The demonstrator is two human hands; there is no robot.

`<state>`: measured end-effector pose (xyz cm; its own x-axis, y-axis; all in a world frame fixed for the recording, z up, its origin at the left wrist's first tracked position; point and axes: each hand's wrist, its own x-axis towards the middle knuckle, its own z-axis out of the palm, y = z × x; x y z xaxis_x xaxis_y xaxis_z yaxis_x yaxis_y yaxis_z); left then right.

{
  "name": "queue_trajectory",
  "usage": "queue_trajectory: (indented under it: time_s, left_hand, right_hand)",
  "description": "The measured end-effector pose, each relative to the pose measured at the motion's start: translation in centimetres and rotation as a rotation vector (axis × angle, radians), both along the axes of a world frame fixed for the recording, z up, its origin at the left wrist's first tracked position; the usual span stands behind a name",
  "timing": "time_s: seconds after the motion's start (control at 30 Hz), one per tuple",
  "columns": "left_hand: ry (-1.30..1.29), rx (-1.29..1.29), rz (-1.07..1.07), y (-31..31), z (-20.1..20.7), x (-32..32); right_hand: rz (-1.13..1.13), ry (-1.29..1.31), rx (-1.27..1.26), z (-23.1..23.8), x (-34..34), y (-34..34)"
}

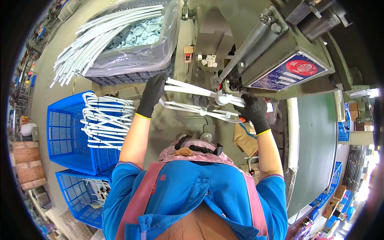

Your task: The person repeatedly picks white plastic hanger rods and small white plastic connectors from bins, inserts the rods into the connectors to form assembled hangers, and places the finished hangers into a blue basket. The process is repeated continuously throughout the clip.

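A white tubular frame (192, 89) with bent tubes stretches between my two black-gloved hands, under the head of a green-grey press machine (286, 48). My left hand (154, 96) is closed around its left end. My right hand (253, 112) grips the right end, close to the machine; its fingertips are partly hidden. Where the tubes meet near the press tooling, a white round joint piece (222, 98) sits on the upper tube. A second joint (203, 111) shows on the lower tube. A small orange-red spot lies beside my right fingers.
At the far left, a plastic-lined grey crate (132, 64) holds long white tubes (96, 38) and pale flat pieces (146, 32). Blue baskets (60, 154) stand left, one with stacked white bent frames (108, 120). Small white blocks (209, 61) lie by the machine. A green surface (314, 148) runs along the right.
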<state>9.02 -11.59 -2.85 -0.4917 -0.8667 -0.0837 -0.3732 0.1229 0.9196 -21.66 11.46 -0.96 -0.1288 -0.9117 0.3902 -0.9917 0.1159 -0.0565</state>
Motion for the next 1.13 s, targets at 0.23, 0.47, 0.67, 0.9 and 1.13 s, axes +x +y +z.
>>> queue_trajectory:
  time_s: [0.23, 0.47, 0.67, 0.9, 1.13]
  left_hand:
    - [0.088, -0.12, 0.068, 0.8, 1.3, -0.3]
    - [0.216, -0.03, 0.088, 3.1, 3.0, 0.5]
    - [0.298, -0.211, -0.179, 8.5, 2.5, -3.0]
    - [0.273, -0.026, -0.374, 10.5, 4.3, -9.3]
    - [0.175, 0.071, -0.357, 9.2, 2.8, -12.7]
  right_hand:
    - [-0.082, -0.022, 0.258, 1.6, 0.1, 0.2]
    - [0.029, 0.044, 0.227, 6.4, 2.1, 4.6]
    - [0.033, -0.26, 0.276, 4.8, 5.4, 11.8]
    - [-0.158, -0.436, 0.209, 4.2, 7.2, 17.6]
    - [-0.186, -0.5, 0.177, 3.9, 6.3, 17.8]
